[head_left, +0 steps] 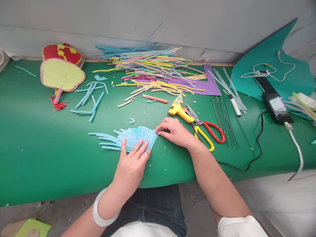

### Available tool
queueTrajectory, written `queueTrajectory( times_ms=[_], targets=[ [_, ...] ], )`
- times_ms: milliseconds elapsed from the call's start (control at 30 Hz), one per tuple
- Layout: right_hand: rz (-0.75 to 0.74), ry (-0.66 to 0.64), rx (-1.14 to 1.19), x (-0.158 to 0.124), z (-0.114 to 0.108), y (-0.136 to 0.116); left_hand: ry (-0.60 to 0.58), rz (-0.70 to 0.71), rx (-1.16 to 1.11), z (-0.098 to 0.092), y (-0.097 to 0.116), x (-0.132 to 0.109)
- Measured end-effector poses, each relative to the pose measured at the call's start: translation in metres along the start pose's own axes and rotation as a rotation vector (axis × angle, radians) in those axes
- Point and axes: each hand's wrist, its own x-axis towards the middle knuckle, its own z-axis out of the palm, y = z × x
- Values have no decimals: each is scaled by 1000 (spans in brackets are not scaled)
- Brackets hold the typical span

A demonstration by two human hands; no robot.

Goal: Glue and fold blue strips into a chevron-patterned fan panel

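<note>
A fan-shaped piece of light blue pipe cleaners (pixel 134 135), laid side by side, rests on the green tabletop with uneven loose ends sticking out at its left. Spread fingers of my left hand (pixel 132 166) press flat on its lower part. At its right edge, my right hand (pixel 174 131) pinches the tip of the outermost blue strip between thumb and forefinger. Just beyond that hand lie a yellow hot glue gun (pixel 181 110) and scissors (pixel 197 119) with one red and one yellow handle.
A heap of coloured pipe cleaners (pixel 150 64) lies along the back wall, over purple sheet (pixel 213 85). Two fan-shaped crafts, yellow (pixel 63 75) and red (pixel 71 54), sit back left. Thin wires (pixel 225 128), a white marker (pixel 235 105) and a black device (pixel 277 107) are right.
</note>
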Motion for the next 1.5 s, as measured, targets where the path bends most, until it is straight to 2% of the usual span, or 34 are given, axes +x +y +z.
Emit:
queueTrajectory(
  times_ms=[1033,1100,1200,1267,1333,1433,1500],
  targets=[
    [-12,15,-40,1,3,1,-24,-3,3,-2,1,-1],
    [-32,66,-16,1,2,-1,-27,-7,-2,-3,2,0],
    [-52,294,4,1,-2,-4,-23,-22,-20,-5,3,0],
    [7,479,-86,0,-7,-2,-19,-38,-39,-6,3,1],
    [157,594,-238,-3,-12,3,-19,-58,-60,-7,4,1],
    [400,570,-406,-7,-16,12,-30,-82,-100,-9,4,3],
    [474,498,-451,-9,-16,18,-35,-100,-139,-11,2,4]
  ],
)
